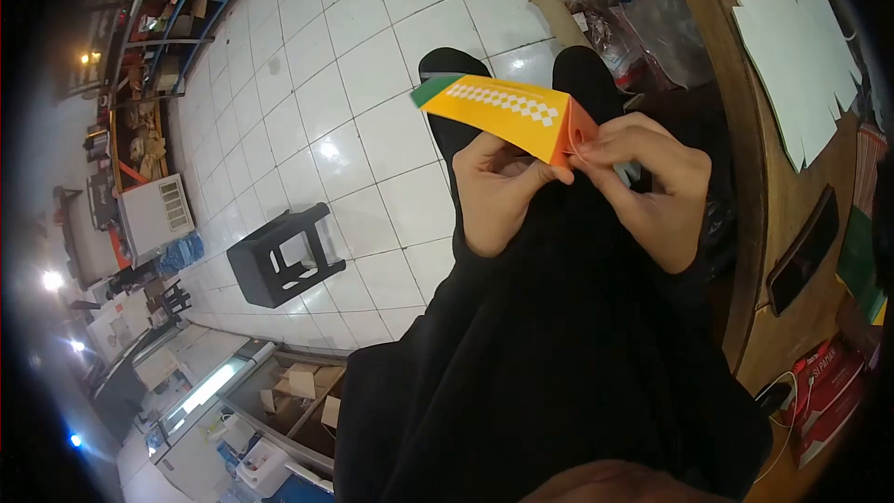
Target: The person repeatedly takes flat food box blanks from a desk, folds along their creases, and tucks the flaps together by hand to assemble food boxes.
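A folded yellow paper box (498, 115), with a row of white diamonds, a green far end and an orange near end, is held up above my lap. My left hand (494, 200) is closed around its underside, the thumb close to the orange end. At that orange end, my right hand (652, 177) is closed in a pinch, thumb and finger together. A thin pale loop, perhaps string, shows by these fingertips. Exactly what the right fingers pinch is partly hidden.
On the wooden table (717, 0) at right lie white cut paper sheets (796, 65), a phone (803, 250) and a red package (824, 391). Plastic bags (656, 28) lie beneath it. A black stool (284, 256) stands on the tiled floor (372, 158); shelves (172, 28) line the left.
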### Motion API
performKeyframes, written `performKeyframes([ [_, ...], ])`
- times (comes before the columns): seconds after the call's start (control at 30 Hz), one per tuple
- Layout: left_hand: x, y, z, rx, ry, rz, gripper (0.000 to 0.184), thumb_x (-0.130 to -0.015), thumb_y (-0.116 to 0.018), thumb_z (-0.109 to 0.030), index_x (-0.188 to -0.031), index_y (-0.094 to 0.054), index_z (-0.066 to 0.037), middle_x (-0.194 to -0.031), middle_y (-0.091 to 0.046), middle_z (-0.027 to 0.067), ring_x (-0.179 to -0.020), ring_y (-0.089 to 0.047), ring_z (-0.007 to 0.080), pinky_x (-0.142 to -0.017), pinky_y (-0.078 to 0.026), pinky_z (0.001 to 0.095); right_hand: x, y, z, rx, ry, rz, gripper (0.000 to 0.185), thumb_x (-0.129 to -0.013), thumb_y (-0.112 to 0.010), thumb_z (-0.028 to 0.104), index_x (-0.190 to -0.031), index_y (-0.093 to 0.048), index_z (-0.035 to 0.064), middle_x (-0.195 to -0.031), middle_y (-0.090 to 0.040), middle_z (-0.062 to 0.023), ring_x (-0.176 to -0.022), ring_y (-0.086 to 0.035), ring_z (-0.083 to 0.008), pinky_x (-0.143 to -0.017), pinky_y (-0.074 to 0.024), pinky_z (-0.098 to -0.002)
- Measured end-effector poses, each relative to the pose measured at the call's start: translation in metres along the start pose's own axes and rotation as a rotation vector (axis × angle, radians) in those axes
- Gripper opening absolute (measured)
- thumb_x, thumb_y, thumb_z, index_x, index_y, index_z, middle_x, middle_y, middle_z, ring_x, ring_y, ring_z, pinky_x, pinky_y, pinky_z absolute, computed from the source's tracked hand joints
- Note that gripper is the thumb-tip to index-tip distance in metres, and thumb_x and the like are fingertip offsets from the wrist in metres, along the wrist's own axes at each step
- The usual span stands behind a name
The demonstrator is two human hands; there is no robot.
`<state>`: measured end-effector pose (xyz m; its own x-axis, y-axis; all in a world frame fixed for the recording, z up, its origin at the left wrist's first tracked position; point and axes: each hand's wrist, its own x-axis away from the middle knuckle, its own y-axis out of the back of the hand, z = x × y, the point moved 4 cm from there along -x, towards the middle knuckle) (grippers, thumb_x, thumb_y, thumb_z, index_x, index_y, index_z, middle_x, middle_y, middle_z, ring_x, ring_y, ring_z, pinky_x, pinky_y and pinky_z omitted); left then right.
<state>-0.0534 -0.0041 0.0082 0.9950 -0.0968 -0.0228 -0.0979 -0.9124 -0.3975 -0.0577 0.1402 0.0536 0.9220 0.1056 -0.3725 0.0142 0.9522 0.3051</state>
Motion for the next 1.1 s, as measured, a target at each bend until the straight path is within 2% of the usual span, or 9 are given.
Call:
performKeyframes([
  [0.33, 0.004, 0.011, -0.004, 0.111, -0.029, -0.33, 0.023, -0.078, -0.064, -0.007, -0.096, -0.053, 0.003, -0.092, -0.058, 0.0107, -0.081, -0.059, 0.0177, -0.076, -0.048, 0.0291, 0.005, -0.034, -0.009, 0.437, 0.155, 0.215, 0.054, -0.07, -0.061, -0.002, -0.116, -0.055, 0.0253, -0.125, -0.038, -0.0198, -0.099, -0.052, -0.0287, -0.077, -0.0454, -0.0291],
  [0.47, 0.0, 0.01, -0.002, -0.079, -0.03, -0.341, 0.036, -0.071, -0.069, -0.008, -0.103, -0.055, 0.0, -0.109, -0.054, 0.0147, -0.099, -0.054, 0.0228, -0.083, -0.044, 0.0338, 0.008, -0.03, -0.015, 0.076, -0.012, 0.083, 0.045, -0.079, -0.053, 0.003, -0.122, -0.048, 0.015, -0.118, -0.048, -0.0203, -0.099, -0.055, -0.032, -0.082, -0.0441, -0.0307],
  [0.53, -0.01, -0.016, -0.014, -0.974, -0.387, 0.093, 0.055, -0.061, -0.075, -0.017, -0.112, -0.054, -0.01, -0.118, -0.05, 0.016, -0.114, -0.044, 0.0315, -0.096, -0.03, 0.0457, 0.009, -0.021, -0.02, -0.124, -0.18, -0.029, 0.043, -0.083, -0.049, 0.003, -0.125, -0.045, 0.0094, -0.113, -0.052, -0.0205, -0.098, -0.056, -0.0309, -0.084, -0.0434, -0.0304],
  [0.6, -0.011, -0.024, 0.004, -1.067, -0.353, 0.081, 0.067, -0.053, -0.077, -0.023, -0.116, -0.054, -0.018, -0.123, -0.046, 0.0147, -0.122, -0.032, 0.0354, -0.101, -0.015, 0.0527, 0.012, -0.012, -0.037, -0.472, -0.46, -0.203, 0.04, -0.085, -0.047, 0.004, -0.124, -0.04, -0.0029, -0.102, -0.058, -0.0178, -0.093, -0.058, -0.0235, -0.084, -0.0441, -0.0287],
  [0.73, -0.006, -0.019, 0.016, -1.168, -0.479, 0.054, 0.06, -0.055, -0.074, -0.012, -0.112, -0.055, -0.01, -0.123, -0.047, 0.0142, -0.12, -0.037, 0.0334, -0.099, -0.02, 0.054, 0.013, -0.018, -0.055, -0.977, -0.594, -0.298, 0.033, -0.087, -0.047, 0.005, -0.118, -0.043, -0.0072, -0.099, -0.059, -0.0154, -0.088, -0.058, -0.0179, -0.081, -0.047, -0.0289],
  [0.77, -0.004, -0.017, 0.017, -1.051, -0.545, 0.006, 0.045, -0.058, -0.071, -0.003, -0.102, -0.06, -0.004, -0.106, -0.058, 0.0159, -0.105, -0.053, 0.0303, -0.091, -0.036, 0.0462, 0.012, -0.016, -0.057, -0.976, -0.597, -0.298, 0.033, -0.087, -0.047, 0.005, -0.118, -0.043, -0.0072, -0.099, -0.059, -0.0154, -0.088, -0.058, -0.0179, -0.081, -0.047, -0.0289],
  [0.87, 0.003, 0.0, 0.019, -0.693, -0.307, -0.128, 0.026, -0.064, -0.068, 0.002, -0.088, -0.061, 0.001, -0.085, -0.063, 0.0141, -0.086, -0.062, 0.024, -0.077, -0.047, 0.0351, 0.009, -0.002, -0.055, -0.749, -0.492, -0.315, 0.024, -0.084, -0.053, 0.004, -0.106, -0.054, -0.0073, -0.092, -0.061, -0.0131, -0.083, -0.059, -0.0157, -0.078, -0.0471, -0.0255],
  [0.9, 0.0, 0.0, 0.012, -0.65, -0.185, -0.239, 0.011, -0.068, -0.068, 0.004, -0.076, -0.06, 0.003, -0.073, -0.063, 0.01, -0.071, -0.062, 0.0147, -0.065, -0.048, 0.0246, 0.008, 0.004, -0.048, -0.507, -0.448, -0.271, 0.017, -0.082, -0.056, 0.002, -0.097, -0.057, -0.0065, -0.086, -0.061, -0.0103, -0.081, -0.059, -0.0137, -0.074, -0.0465, -0.0236],
  [1.1, -0.001, 0.012, 0.026, -0.223, 0.01, -0.28, 0.01, -0.072, -0.068, 0.0, -0.079, -0.061, 0.003, -0.07, -0.062, 0.005, -0.064, -0.056, 0.0072, -0.061, -0.043, 0.0183, -0.001, 0.006, -0.027, 0.005, -0.025, -0.098, 0.014, -0.067, -0.066, -0.005, -0.081, -0.064, -0.0024, -0.076, -0.063, -0.0115, -0.068, -0.061, -0.0164, -0.061, -0.045, -0.0218],
])
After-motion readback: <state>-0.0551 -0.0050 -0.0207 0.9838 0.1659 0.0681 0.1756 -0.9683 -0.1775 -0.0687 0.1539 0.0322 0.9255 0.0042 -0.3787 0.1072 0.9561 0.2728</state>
